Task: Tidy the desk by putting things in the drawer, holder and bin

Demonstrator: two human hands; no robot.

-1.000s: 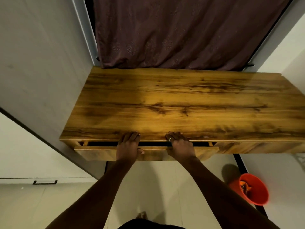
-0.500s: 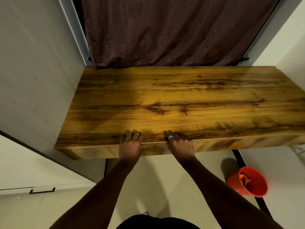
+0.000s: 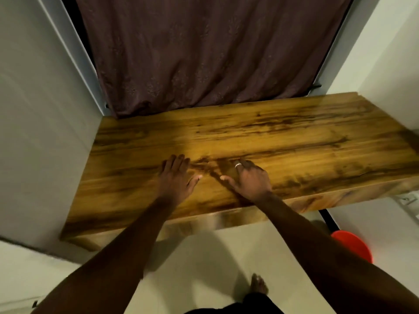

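The wooden desk point(image 3: 294, 143) is being shown across the middle of the view, running from 8 o'clock to 3 o'clock. Its front face point(image 3: 204, 223) is being seen below the top's near edge, at 6 o'clock from the hands. It is blurred, so the drawer cannot be told apart from it.

The left hand point(image 3: 175, 180) is being laid palm down on the desk top. Its fingers are being held straight and close together toward 12 o'clock, with the thumb spread toward 3 o'clock. Nothing is being held in it.

The right hand point(image 3: 251, 180) is being laid on the desk top just beside the left hand, at its 3 o'clock, without touching it. Its fingers are being extended toward 11 o'clock and its thumb toward 9 o'clock. Nothing is being held. A ring point(image 3: 237, 165) is being worn on one finger.

The orange bin point(image 3: 356, 248) is being shown on the floor point(image 3: 204, 264) at 4 o'clock in the view, below the desk's right end. It is partly covered by the right forearm, and its contents cannot be told.

A dark curtain point(image 3: 204, 53) is being hung behind the desk at 12 o'clock, its hem touching the far edge. A bare foot point(image 3: 259, 284) is being shown at 6 o'clock.
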